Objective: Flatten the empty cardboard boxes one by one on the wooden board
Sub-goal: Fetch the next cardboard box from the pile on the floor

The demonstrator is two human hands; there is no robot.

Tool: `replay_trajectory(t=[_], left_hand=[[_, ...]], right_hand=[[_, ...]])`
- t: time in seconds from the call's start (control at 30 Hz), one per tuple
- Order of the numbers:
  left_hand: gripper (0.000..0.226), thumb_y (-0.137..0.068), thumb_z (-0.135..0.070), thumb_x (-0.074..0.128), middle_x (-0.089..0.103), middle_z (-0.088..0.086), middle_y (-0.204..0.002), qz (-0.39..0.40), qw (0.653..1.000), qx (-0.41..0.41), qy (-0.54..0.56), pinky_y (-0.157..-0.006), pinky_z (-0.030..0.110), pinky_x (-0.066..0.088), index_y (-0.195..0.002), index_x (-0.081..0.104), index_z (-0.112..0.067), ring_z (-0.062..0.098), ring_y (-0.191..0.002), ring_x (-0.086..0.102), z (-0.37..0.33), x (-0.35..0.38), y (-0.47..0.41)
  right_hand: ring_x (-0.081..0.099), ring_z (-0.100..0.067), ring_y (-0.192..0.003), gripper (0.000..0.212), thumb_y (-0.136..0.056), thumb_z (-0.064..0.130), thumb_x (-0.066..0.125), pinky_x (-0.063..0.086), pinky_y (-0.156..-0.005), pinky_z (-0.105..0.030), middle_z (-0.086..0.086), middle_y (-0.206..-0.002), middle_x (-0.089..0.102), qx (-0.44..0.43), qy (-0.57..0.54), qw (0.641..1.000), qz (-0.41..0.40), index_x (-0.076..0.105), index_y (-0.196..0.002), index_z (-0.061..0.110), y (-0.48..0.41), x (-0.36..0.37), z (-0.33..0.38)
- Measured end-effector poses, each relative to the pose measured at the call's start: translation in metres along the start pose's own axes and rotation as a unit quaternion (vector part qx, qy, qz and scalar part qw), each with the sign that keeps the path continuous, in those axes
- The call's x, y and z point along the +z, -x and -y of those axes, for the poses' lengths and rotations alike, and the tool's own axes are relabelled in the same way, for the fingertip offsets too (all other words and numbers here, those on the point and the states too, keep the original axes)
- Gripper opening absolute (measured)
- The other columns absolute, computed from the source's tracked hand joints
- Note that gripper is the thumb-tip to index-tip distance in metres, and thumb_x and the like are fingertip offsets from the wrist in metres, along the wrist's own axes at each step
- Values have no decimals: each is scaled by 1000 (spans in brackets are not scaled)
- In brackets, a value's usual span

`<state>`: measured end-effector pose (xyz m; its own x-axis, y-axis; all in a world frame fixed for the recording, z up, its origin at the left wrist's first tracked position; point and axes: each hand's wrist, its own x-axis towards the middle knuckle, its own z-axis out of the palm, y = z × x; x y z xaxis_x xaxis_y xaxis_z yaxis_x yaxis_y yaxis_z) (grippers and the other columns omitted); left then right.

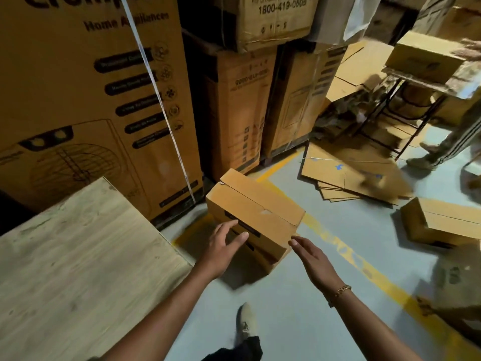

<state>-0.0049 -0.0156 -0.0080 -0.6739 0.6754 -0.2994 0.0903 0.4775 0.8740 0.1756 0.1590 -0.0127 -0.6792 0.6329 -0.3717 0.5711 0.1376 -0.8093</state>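
A closed brown cardboard box (256, 207) stands tilted on the grey floor, just right of the wooden board (78, 259). My left hand (223, 243) reaches to the box's near left side, fingers spread and touching or almost touching it. Off the box's near right corner hovers my right hand (311, 256), open, with a gold bracelet on the wrist. Neither hand has a grip on the box. Another closed box (442, 220) lies on the floor at the right.
Tall printed appliance cartons (86, 100) stand stacked along the back. Several flattened cartons (354, 173) lie on the floor at mid right. Another person's legs (447, 144) stand beside a metal stand (406, 105) holding a box. A yellow floor line (364, 264) runs diagonally. My shoe (246, 324) is below.
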Motion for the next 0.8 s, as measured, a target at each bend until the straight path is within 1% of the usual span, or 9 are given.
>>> replay_trajectory(t=[0.13,0.23,0.3,0.37,0.47,0.57,0.63,0.7,0.8], left_hand=[[53,-94,-56,53,36,-4,-152,-3,998,-60,29,-97,34,40,-142,45,-36,17,-136,39,-3,35,-75],[55,-93,-57,55,38,-3,-152,21,995,-88,33,-102,37,42,-142,44,-35,16,-135,40,-11,67,-125],[56,-93,-55,55,38,-3,-153,30,993,-102,41,-97,34,41,-143,43,-35,16,-136,40,-19,85,-152],[55,-94,-53,56,38,-2,-153,31,991,-119,51,-94,31,39,-144,42,-34,17,-136,41,-25,101,-175],[55,-93,-56,55,41,-3,-151,28,985,-156,61,-95,31,38,-143,41,-39,18,-135,42,-21,127,-206],[56,-91,-60,55,44,-4,-149,5,976,-202,80,-99,32,41,-142,42,-41,16,-133,44,-4,153,-232],[58,-91,-62,54,43,-7,-149,-24,970,-230,80,-103,34,41,-143,42,-39,14,-133,43,8,172,-247],[57,-91,-60,54,43,-8,-148,-63,959,-262,87,-105,34,40,-142,44,-37,14,-134,43,24,193,-264],[62,-87,-66,55,45,-6,-148,-122,937,-305,118,-106,36,41,-140,47,-34,15,-134,44,54,231,-291]], right_hand=[[47,-7,-117,49,-100,49,43,33,-98,-25,13,-131,52,34,-1,999,37,51,-140,24,-67,-29,-9],[50,-9,-120,53,-97,56,44,35,-99,-25,10,-138,54,51,17,996,70,52,-140,25,-115,-55,-20],[52,-9,-121,68,-88,72,45,37,-101,-27,9,-138,56,60,11,993,96,54,-138,27,-144,-70,-24],[54,-10,-121,89,-70,89,43,40,-104,-32,10,-134,59,70,11,991,109,56,-135,30,-173,-85,-29],[54,-13,-123,99,-59,97,38,41,-109,-42,9,-135,59,73,41,985,153,56,-132,33,-221,-104,-37],[55,-13,-122,108,-51,103,37,41,-108,-41,10,-133,60,69,76,973,205,56,-131,33,-279,-119,-52],[56,-11,-121,106,-51,103,38,42,-107,-41,11,-130,62,66,104,963,238,57,-129,34,-322,-126,-68],[57,-10,-119,96,-56,100,39,42,-106,-38,12,-128,63,56,136,950,276,59,-126,37,-367,-128,-83],[57,-14,-121,71,-81,80,45,39,-100,-29,7,-129,63,37,195,924,327,60,-127,29,-438,-122,-117]])
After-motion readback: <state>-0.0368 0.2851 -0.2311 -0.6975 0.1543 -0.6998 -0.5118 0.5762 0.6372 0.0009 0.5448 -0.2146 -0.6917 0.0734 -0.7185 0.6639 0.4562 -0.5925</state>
